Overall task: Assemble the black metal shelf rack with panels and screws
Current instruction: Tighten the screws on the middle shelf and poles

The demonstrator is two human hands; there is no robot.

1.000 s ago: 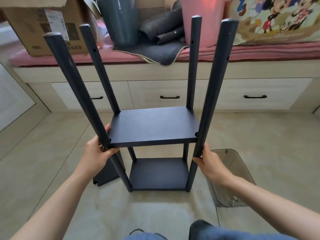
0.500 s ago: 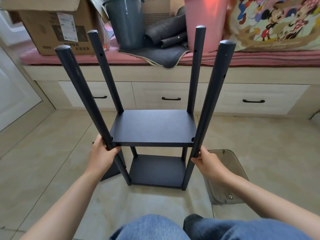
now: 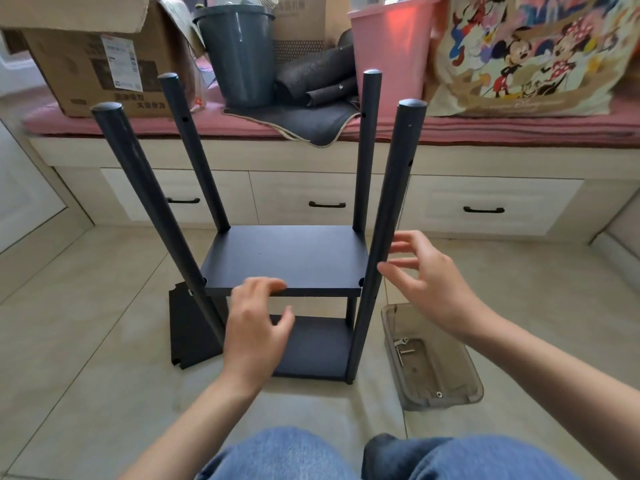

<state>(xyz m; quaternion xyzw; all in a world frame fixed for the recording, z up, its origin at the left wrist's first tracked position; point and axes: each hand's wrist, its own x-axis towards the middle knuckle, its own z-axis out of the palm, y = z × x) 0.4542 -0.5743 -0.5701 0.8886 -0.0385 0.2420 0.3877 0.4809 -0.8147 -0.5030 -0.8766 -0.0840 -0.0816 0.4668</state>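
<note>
The black metal rack (image 3: 287, 258) stands on the tiled floor with two panels fitted between its poles, which rise well above the upper panel. My left hand (image 3: 254, 323) hovers in front of the upper panel's near edge, fingers loosely spread, holding nothing. My right hand (image 3: 424, 282) is open just right of the front right pole (image 3: 388, 237), fingertips close to it without gripping. A spare black panel (image 3: 188, 330) lies on the floor behind the front left pole.
A clear plastic tray (image 3: 446, 386) with screws and a small key sits on the floor right of the rack. Behind is a drawer bench (image 3: 325, 188) carrying a cardboard box (image 3: 86, 60), a grey bin (image 3: 239, 50), a pink bin (image 3: 391, 46) and a cartoon bag (image 3: 540, 53). My knees fill the bottom edge.
Both hands have let go of the front poles. The left hand moved right to the upper panel's front edge; the right hand lifted and opened beside its pole. The rack stands on its own.
</note>
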